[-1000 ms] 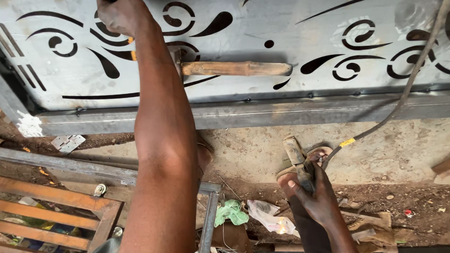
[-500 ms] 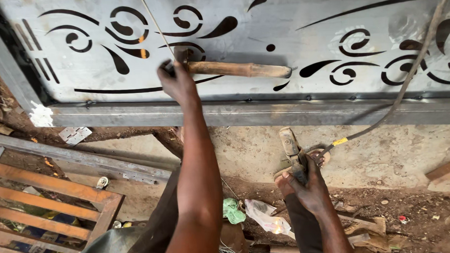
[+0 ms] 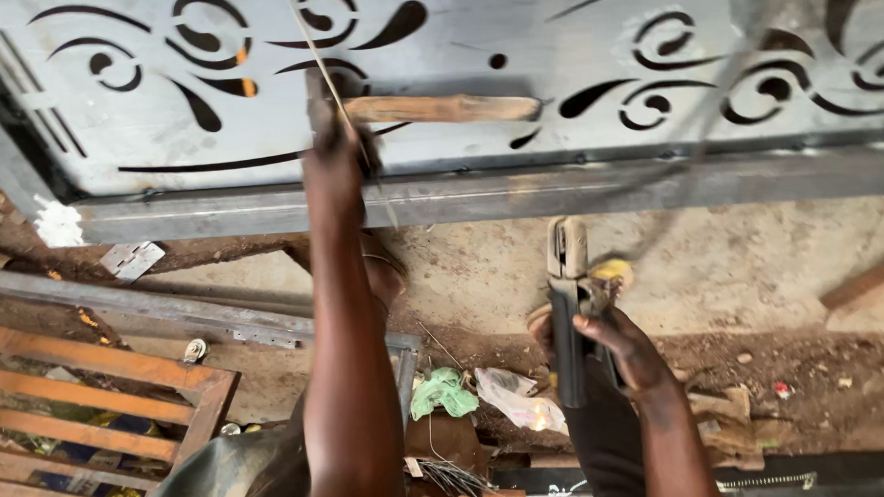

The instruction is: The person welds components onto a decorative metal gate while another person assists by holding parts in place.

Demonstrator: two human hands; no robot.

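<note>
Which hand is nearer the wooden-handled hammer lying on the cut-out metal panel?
Left. The left hand holds a thin rod right at the head end of the hammer. The right hand is well below it, over the dirt ground, gripping the electrode holder.

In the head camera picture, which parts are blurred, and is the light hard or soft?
In the head view, the cable over the cut-out metal panel is smeared by motion; the left hand and thin rod are slightly soft; the right hand with the electrode holder is sharper; daylight is soft, shadows faint.
</note>
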